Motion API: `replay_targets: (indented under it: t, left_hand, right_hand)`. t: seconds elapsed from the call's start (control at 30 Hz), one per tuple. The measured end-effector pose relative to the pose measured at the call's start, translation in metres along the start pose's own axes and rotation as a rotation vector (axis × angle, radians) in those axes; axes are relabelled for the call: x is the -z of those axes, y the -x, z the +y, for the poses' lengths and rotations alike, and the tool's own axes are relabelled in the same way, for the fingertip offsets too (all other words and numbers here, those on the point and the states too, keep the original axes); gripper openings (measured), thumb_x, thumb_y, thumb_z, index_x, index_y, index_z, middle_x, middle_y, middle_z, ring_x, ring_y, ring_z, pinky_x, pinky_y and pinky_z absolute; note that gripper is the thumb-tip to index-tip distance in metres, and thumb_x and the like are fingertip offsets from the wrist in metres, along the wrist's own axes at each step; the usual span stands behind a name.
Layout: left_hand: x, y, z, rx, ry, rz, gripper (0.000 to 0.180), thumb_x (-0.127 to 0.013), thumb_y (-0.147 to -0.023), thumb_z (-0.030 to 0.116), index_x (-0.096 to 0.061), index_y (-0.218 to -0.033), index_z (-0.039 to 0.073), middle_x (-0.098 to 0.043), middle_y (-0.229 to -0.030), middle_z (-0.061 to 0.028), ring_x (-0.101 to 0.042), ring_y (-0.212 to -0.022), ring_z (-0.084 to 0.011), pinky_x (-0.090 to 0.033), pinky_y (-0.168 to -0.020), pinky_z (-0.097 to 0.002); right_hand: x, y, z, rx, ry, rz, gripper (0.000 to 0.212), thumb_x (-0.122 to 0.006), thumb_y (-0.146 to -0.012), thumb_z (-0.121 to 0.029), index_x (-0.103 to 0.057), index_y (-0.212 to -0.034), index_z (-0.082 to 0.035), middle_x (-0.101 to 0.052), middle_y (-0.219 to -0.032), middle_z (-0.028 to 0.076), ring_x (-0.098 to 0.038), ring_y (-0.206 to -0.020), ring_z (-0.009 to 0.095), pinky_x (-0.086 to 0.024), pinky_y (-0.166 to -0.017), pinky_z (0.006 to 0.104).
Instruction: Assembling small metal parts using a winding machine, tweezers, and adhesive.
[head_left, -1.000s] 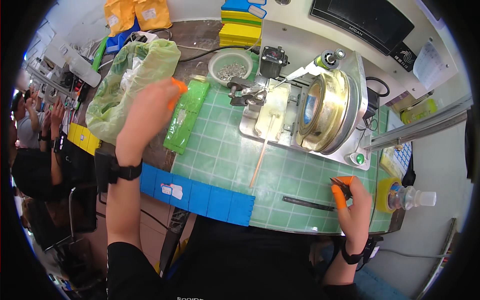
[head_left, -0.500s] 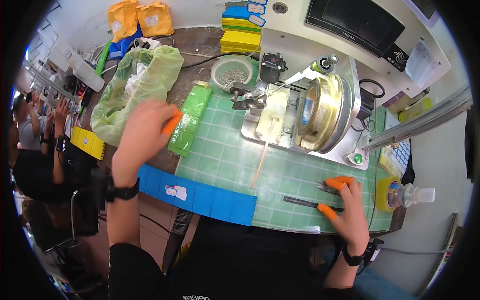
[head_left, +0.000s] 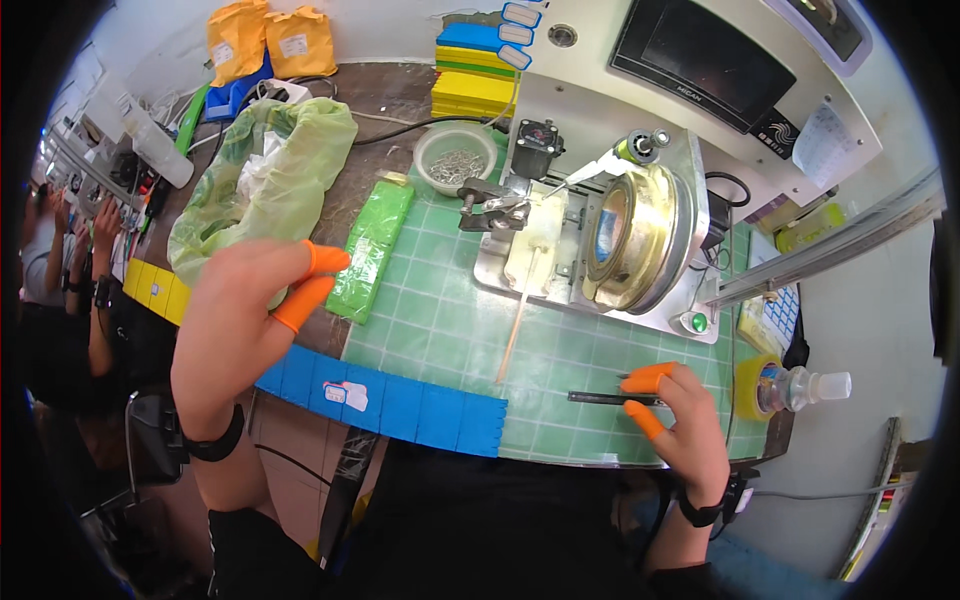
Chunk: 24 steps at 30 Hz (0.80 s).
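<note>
My left hand (head_left: 225, 325) hovers beside the green wrapped pack (head_left: 370, 250) and in front of the light green plastic bag (head_left: 270, 190). Its orange-capped thumb and forefinger are parted, with nothing visible between them. Low over the green mat (head_left: 430, 340), my right hand (head_left: 690, 425) has its orange-capped thumb and forefinger apart, on either side of a thin black tool (head_left: 600, 398). A small dark tip shows beside the forefinger; what it belongs to is hidden. A thin stick (head_left: 512, 345) slants down from the machine's pale block (head_left: 540, 240).
Behind the mat stands a machine with a round brass-coloured drum (head_left: 620, 235) and a clamp (head_left: 490, 205). A bowl (head_left: 455, 185) of small metal parts sits beside it. A blue strip (head_left: 420, 405) lies along the front edge; a clear bottle (head_left: 800, 388) stands at right.
My left hand has drawn back toward me, its thumb and forefinger now visibly parted. My right hand has shifted left over the tools, and the black tool has turned slightly.
</note>
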<state>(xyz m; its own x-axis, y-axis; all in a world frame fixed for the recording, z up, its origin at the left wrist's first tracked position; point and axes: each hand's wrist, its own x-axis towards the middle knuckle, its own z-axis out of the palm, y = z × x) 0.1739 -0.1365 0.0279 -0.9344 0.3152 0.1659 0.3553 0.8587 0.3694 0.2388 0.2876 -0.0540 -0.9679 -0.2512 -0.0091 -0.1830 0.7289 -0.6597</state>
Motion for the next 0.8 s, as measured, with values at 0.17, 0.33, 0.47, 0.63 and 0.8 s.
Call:
replay_targets:
  t: [0.17,0.33,0.47,0.63,0.8]
  left_hand:
    - [-0.015,-0.039,0.034,-0.117,0.26,0.115,0.037,-0.067,-0.092,-0.003,-0.073,-0.128,0.002,-0.073,-0.092,-0.0172,-0.069,-0.087,-0.0375,-0.053,-0.079,-0.0441]
    - [-0.065,-0.075,0.02,-0.396,-0.059,0.184,0.055,-0.067,-0.088,-0.003,-0.059,-0.143,-0.001,-0.066,-0.118,-0.0209,-0.064,-0.107,-0.042,-0.052,-0.092,-0.0485]
    - [-0.085,-0.08,0.03,-0.397,-0.174,0.182,0.056,-0.072,-0.083,0.0,-0.055,-0.137,-0.004,-0.06,-0.124,-0.0205,-0.062,-0.106,-0.0415,-0.051,-0.09,-0.0509]
    - [-0.115,-0.095,0.033,-0.308,-0.213,0.192,0.061,-0.073,-0.079,-0.001,-0.053,-0.137,-0.008,-0.057,-0.119,-0.0208,-0.061,-0.101,-0.0405,-0.052,-0.087,-0.0473]
    - [-0.122,-0.099,0.031,-0.319,-0.187,0.241,0.045,-0.063,-0.085,-0.002,-0.056,-0.129,-0.005,-0.055,-0.11,-0.0181,-0.062,-0.099,-0.0369,-0.053,-0.084,-0.0431]
  right_hand:
    - [-0.021,-0.038,-0.051,0.261,-0.341,-0.051,0.036,-0.077,-0.094,-0.005,-0.07,-0.129,-0.004,-0.07,-0.113,0.013,-0.071,-0.094,0.027,-0.056,-0.088,0.0352]
    - [-0.071,-0.082,-0.089,0.19,-0.67,0.01,0.049,-0.063,-0.107,-0.012,-0.047,-0.153,-0.004,-0.06,-0.125,0.011,-0.065,-0.095,0.02,-0.053,-0.09,0.0323]
    - [-0.102,-0.121,-0.088,0.002,-0.981,0.221,0.043,-0.054,-0.114,-0.02,-0.042,-0.153,-0.005,-0.054,-0.126,0.007,-0.058,-0.093,0.014,-0.05,-0.088,0.031]
    - [-0.121,-0.158,-0.089,0.006,-1.069,0.472,0.019,-0.048,-0.117,-0.019,-0.05,-0.13,-0.006,-0.054,-0.115,0.002,-0.05,-0.102,0.008,-0.043,-0.092,0.0244]
    - [-0.129,-0.169,-0.086,0.174,-1.087,0.609,0.006,-0.053,-0.114,-0.011,-0.055,-0.119,-0.008,-0.053,-0.106,-0.001,-0.048,-0.095,0.008,-0.043,-0.087,0.0239]
